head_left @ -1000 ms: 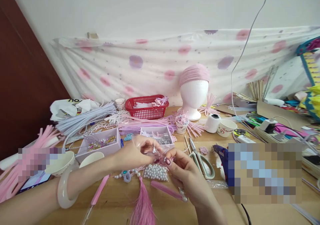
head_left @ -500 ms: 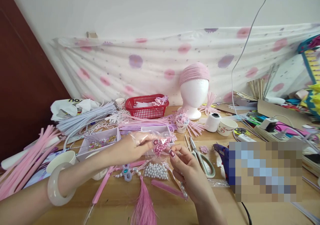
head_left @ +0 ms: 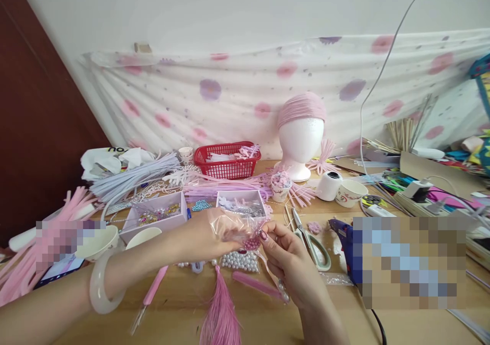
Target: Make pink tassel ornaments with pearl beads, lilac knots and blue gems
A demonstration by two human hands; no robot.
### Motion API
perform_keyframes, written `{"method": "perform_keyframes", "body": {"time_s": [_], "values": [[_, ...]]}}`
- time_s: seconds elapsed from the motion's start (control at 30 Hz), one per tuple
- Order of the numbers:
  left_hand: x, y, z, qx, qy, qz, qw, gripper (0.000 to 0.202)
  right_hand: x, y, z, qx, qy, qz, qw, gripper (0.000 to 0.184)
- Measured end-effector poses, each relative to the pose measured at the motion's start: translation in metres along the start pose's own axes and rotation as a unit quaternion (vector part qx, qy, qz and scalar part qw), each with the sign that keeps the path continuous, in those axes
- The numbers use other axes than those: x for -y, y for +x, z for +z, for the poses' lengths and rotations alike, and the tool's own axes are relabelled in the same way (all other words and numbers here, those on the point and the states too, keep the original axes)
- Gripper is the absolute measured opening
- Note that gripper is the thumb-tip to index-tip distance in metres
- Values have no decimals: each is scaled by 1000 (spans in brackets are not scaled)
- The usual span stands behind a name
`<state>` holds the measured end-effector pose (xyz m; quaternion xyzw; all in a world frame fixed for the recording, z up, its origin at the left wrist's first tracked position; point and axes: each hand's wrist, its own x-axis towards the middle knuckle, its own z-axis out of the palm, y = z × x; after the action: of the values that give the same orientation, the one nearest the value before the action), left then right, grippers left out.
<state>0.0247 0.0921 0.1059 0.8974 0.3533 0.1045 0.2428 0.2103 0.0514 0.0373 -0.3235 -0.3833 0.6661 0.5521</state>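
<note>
My left hand [head_left: 220, 240] is closed on a clear plastic bag of pink beads [head_left: 251, 243], its fingers partly behind the film. At the bag's right edge, my right hand [head_left: 289, 261] pinches with thumb and forefinger. A strip with pearls [head_left: 283, 290] hangs against the right hand; whether that hand also grips it is hidden. Below the hands lie a bag of white pearl beads [head_left: 240, 262], a pink tassel [head_left: 221, 309] and a pink strip [head_left: 256, 285]. A blue ornament [head_left: 197, 267] shows partly under my left wrist.
Scissors [head_left: 312, 243] and a blue glue gun [head_left: 342, 238] lie to the right. Behind stand a foam head [head_left: 300, 141], a red basket [head_left: 225, 169], white boxes [head_left: 153, 212] and paper cups [head_left: 281, 189]. A power strip [head_left: 411, 207] with cords is at far right.
My left hand has moved lower and slightly right, turning over the bag, so the pink beads now sit lower beside my right fingertips. The box behind shows more.
</note>
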Motion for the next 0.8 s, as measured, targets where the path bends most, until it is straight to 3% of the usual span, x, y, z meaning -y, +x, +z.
{"method": "perform_keyframes", "body": {"time_s": [0.17, 0.23, 0.37, 0.47, 0.6, 0.7, 0.8], "values": [[4, 5, 4, -11, 136, 75, 988, 21, 0, 0, 4, -13, 34, 8, 999, 45], [6, 7, 3, -26, 106, 73, 991, 26, 2, -1, 4, -24, 24, 4, 999, 47], [10, 13, -4, -46, -31, 14, 998, 13, 1, -1, -1, -53, -2, -12, 998, 49], [15, 17, -16, -37, -76, -16, 996, 11, -1, 0, -4, -62, -31, -21, 997, 46], [26, 23, -37, -9, -74, -15, 997, 9, 0, 0, -1, -84, -45, -34, 995, 48], [38, 30, -46, -56, -54, -25, 997, 2, 1, 0, 3, -98, -53, -42, 993, 50], [52, 41, -48, -108, -28, -47, 993, 9, -1, 0, 2, -106, -71, -53, 990, 49]]}}
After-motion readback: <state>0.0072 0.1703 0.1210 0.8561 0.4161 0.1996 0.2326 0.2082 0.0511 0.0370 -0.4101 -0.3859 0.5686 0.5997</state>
